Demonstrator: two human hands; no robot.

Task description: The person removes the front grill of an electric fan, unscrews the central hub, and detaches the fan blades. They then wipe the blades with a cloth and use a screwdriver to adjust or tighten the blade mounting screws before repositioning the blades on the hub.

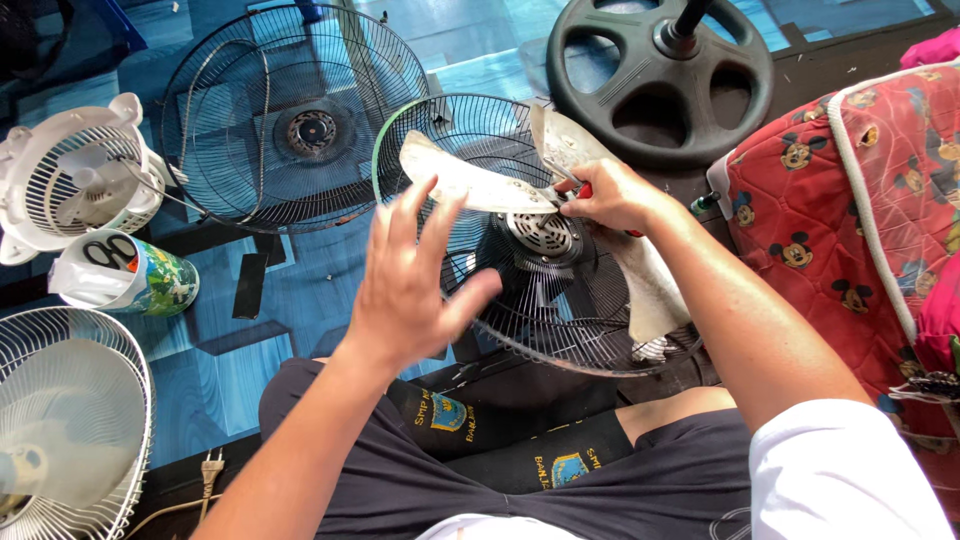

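Head view. Left hand [405, 285] raised with palm turned away and all fingers spread wide, holding nothing; its fingertips lie just short of the nearest fan blade [470, 185], a flat, pale, dusty plastic paddle with a rounded tip. Right hand [610, 195] closed in a pinch around a slim tool with a red handle [578, 188]; the working end is hidden between fingers and blade, so its kind is uncertain, possibly a screwdriver. Directly below the right fingertips sits the round, ribbed metal hub [540, 232], from which a second blade [562, 140] rises and a third [650, 285] runs down past the wrist. Behind the blades lies the rear grille [560, 335], thin dark radial wires bounded by a green rim on its left edge.

Beyond the left fingertips a detached black wire guard [240, 110] lies flat on the blue patterned floor [300, 290], with bare floor between it and the green rim. Beyond the right knuckles rests a black spoked fan base [650, 90]. Right of the forearm, a red quilted cushion [860, 200] crowds the grille's edge. Far left of the open hand: a small white fan [75, 180], a printed can [130, 275], a white wire fan [65, 420].
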